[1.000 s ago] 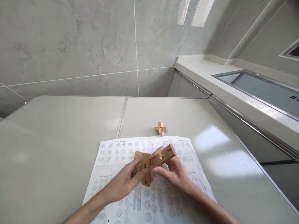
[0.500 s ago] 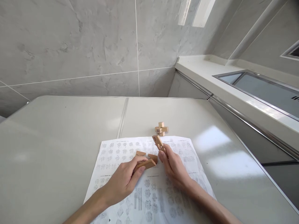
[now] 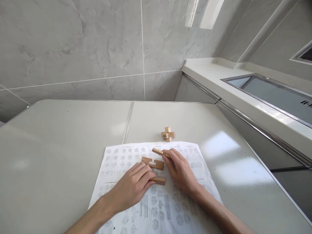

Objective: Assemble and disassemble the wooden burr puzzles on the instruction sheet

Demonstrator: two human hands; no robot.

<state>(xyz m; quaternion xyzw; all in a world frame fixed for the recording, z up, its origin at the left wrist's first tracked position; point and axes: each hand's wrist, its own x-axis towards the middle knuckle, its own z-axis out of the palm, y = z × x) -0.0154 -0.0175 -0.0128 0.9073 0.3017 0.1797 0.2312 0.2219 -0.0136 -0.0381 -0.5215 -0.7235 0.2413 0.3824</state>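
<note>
My left hand (image 3: pixel 136 180) is closed on a flat wooden puzzle piece (image 3: pixel 159 181), whose right end sticks out past the fingertips, low over the printed sheet (image 3: pixel 131 195). Pinched in my right hand (image 3: pixel 179 167) is another wooden puzzle piece (image 3: pixel 158 151), seen nearly edge-on and pointing up and left; my fingers hide its other end. Between the hands, a notched wooden puzzle piece (image 3: pixel 159 164) lies on the paper with its cutout facing up and away. Just beyond the sheet's far edge stands an assembled wooden burr puzzle (image 3: pixel 168 134) with a dark mark on it.
The sheet, covered with small puzzle drawings, lies on a glossy pale table (image 3: pixel 60 146) with a seam (image 3: pixel 128 120). On the right runs a white counter (image 3: pixel 207 71) with an inset glass panel (image 3: pixel 273 92). A grey tiled wall (image 3: pixel 97 42) stands behind.
My left hand has lowered its piece toward the paper, away from the notched one, which shows more fully. My right hand has turned its piece from showing its face to nearly edge-on.
</note>
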